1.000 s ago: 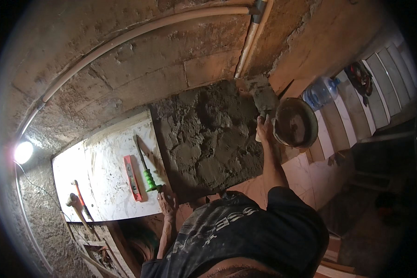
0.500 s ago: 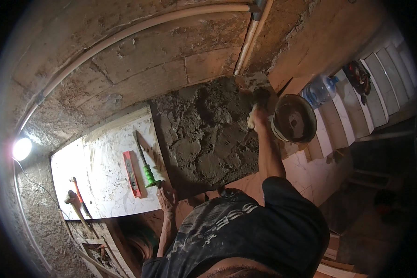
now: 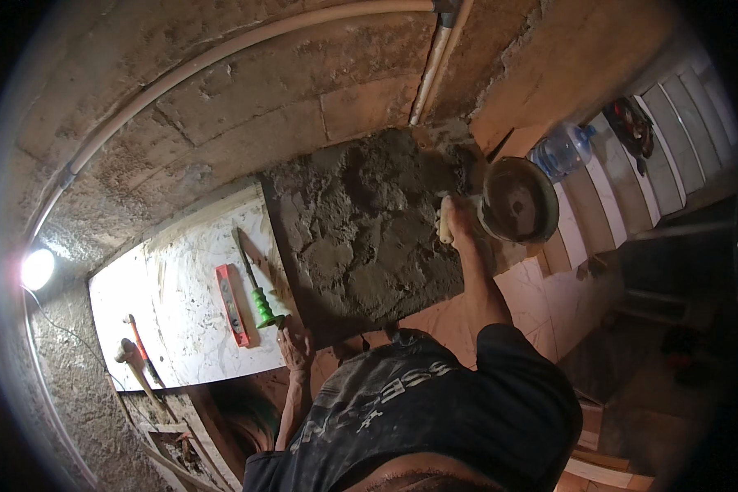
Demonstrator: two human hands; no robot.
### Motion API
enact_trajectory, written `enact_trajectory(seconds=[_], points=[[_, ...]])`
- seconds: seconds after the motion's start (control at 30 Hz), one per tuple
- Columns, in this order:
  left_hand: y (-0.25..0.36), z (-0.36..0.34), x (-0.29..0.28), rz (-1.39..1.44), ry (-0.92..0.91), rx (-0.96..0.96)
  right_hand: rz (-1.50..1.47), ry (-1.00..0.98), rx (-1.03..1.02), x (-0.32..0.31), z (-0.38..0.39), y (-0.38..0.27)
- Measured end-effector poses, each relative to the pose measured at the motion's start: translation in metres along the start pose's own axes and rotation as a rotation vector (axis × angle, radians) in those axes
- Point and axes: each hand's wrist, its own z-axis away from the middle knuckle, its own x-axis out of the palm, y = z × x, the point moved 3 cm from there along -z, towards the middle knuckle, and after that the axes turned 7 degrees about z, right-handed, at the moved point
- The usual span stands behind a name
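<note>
Wet grey mortar (image 3: 369,238) lies in a rough, lumpy bed in front of me. At its right side my right hand (image 3: 455,221) is closed round the pale handle of a trowel (image 3: 444,225), whose blade is hard to make out against the mortar. My left hand (image 3: 296,348) rests with fingers apart at the near edge of a white marbled slab (image 3: 189,312). Just beyond its fingertips is a chisel (image 3: 259,299) with a green grip and guard. A red spirit level (image 3: 231,306) lies left of the chisel.
Right of the mortar stands a round bucket (image 3: 520,201), with a large clear water bottle (image 3: 562,152) beyond it by stair steps (image 3: 607,193). A mallet (image 3: 131,361) and an orange-handled tool (image 3: 142,344) lie far left, near a lit lamp (image 3: 38,268). A block wall (image 3: 246,123) bounds the back.
My right hand has drawn back slightly toward me with the trowel, away from the dark mortar lump at the far right corner. My left hand stays at the slab's edge.
</note>
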Motion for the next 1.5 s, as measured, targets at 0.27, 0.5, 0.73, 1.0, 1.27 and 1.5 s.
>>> enact_trajectory(seconds=[0.27, 0.5, 0.73, 1.0, 1.27, 1.5], points=[[-0.007, 0.001, 0.003, 0.004, 0.019, 0.035, -0.336, 0.172, -0.061, 0.007, 0.036, 0.012], [-0.002, -0.001, 0.003, -0.013, 0.014, 0.002, -0.61, 0.12, 0.128, -0.02, 0.018, 0.062], [-0.009, 0.002, 0.004, -0.035, 0.004, 0.0, -0.482, 0.104, -0.026, -0.006, 0.014, 0.032], [-0.002, -0.002, 0.002, -0.03, 0.013, 0.015, -0.591, 0.067, -0.008, -0.01, -0.046, 0.004], [0.004, -0.004, 0.001, -0.02, 0.024, 0.021, -0.5, 0.171, 0.053, -0.013, -0.086, -0.015], [-0.022, 0.008, 0.013, -0.078, 0.044, 0.033, -0.226, -0.035, 0.021, 0.011, -0.069, -0.016]])
